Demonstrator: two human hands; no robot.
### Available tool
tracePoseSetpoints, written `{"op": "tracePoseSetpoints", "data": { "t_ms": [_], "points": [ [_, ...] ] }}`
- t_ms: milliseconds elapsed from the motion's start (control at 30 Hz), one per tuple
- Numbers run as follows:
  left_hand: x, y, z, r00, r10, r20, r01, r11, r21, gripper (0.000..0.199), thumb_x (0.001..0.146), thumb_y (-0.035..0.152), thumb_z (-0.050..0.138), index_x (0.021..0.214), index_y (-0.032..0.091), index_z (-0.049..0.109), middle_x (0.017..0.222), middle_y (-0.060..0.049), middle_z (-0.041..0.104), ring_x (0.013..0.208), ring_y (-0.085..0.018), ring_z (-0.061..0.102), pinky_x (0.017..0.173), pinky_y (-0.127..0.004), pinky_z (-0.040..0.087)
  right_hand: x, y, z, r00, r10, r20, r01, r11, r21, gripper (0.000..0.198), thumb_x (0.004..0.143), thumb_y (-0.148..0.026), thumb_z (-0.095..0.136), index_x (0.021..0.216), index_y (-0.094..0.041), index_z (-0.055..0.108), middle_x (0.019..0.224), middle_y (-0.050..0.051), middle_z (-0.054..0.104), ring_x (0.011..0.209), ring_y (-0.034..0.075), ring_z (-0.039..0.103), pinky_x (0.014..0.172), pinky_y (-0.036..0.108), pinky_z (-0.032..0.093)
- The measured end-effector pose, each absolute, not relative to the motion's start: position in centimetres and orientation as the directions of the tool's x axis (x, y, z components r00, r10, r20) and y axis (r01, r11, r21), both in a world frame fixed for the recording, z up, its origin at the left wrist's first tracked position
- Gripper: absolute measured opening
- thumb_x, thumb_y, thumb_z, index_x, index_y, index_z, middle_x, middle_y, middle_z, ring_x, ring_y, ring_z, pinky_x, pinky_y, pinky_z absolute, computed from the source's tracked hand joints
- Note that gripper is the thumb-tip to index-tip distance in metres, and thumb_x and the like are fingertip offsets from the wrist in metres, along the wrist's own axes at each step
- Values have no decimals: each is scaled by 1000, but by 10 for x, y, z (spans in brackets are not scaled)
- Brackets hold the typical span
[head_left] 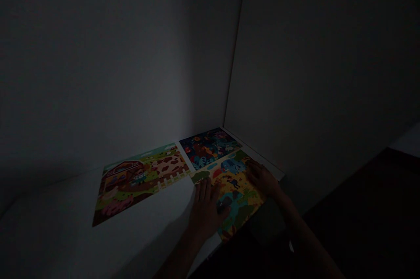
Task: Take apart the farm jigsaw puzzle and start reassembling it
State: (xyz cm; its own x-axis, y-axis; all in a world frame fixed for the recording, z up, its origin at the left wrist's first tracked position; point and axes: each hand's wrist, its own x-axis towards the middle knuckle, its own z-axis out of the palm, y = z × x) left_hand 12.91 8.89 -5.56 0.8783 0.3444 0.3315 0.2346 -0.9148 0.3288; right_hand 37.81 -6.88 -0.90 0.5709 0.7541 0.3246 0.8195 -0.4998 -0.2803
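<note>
Around you the room is dim, with two pale walls [114,73] meeting behind the white surface [154,222]. The farm picture [144,178] lies along the surface's back edge, the yellow animal picture [241,196] at its near edge, the dark blue picture [210,147] in its far corner. Your left hand [206,211] lies wide on the yellow animal picture; your right hand [263,179] covers its right side, its grip impossible to tell.

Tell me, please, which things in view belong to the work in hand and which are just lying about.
In hand:
- yellow picture sheet
- left hand, flat at its left side
- right hand, at its right edge

Lying by, untouched, though perhaps related:
- farm picture sheet
- dark blue picture sheet

All three sheets lie on the white tabletop.
</note>
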Motion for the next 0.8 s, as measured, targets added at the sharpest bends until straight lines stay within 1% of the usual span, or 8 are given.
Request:
{"op": "tracePoseSetpoints", "data": {
  "t_ms": [200,300,433,533,633,700,767,800],
  "points": [
    [146,85,-54,880,319,352,189,-915,358,73,91,60,51,149,17,40,161,-16,25,149,-39,17,120,-61,19,389,-77,-5,612,727,311,790,-540,-292,62,92,-56,41,137,-17,56,148,14,50,135,29,49,113,46,39],
    [147,86,-54,883,307,355,169,-913,371,73,91,61,49,149,17,41,161,-17,25,149,-39,18,120,-60,19,392,-79,-10,603,728,326,797,-535,-280,61,92,-57,41,138,-19,55,148,13,50,135,29,49,113,46,39],
    [146,86,-59,863,309,400,152,-914,377,70,94,62,43,148,18,41,161,-15,26,149,-37,17,121,-59,19,396,-81,-13,587,731,349,810,-524,-265,59,93,-56,39,137,-22,56,146,11,53,133,28,51,113,46,39],
    [148,84,-61,860,314,403,153,-911,383,73,93,62,46,150,17,38,161,-16,25,150,-36,16,121,-58,18,398,-80,-13,578,739,347,816,-515,-262,60,92,-57,39,136,-20,57,145,13,53,133,28,51,113,46,38],
    [151,79,-59,870,317,378,142,-895,423,78,90,68,45,150,18,38,162,-16,23,150,-37,14,121,-59,16,401,-78,-15,577,747,331,816,-509,-273,65,89,-60,38,134,-17,58,144,15,54,133,30,51,113,46,38],
    [151,81,-54,878,309,365,122,-882,455,82,88,71,46,150,18,38,162,-17,21,150,-37,14,121,-58,18,405,-79,-16,586,739,333,809,-510,-292,67,87,-61,38,132,-17,59,143,16,55,132,31,52,113,47,39],
    [145,93,-48,866,334,372,142,-878,457,79,89,70,47,151,21,38,162,-15,22,150,-34,18,121,-54,21,410,-81,-15,590,735,332,804,-499,-323,66,85,-62,41,130,-19,61,142,15,56,130,32,54,111,49,42],
    [138,106,-45,846,375,379,190,-877,442,73,91,66,48,150,24,39,162,-13,24,149,-32,21,121,-52,21,413,-82,-14,595,736,323,799,-496,-341,65,84,-63,42,128,-20,62,141,15,57,128,33,55,109,50,44]
  ]
}}
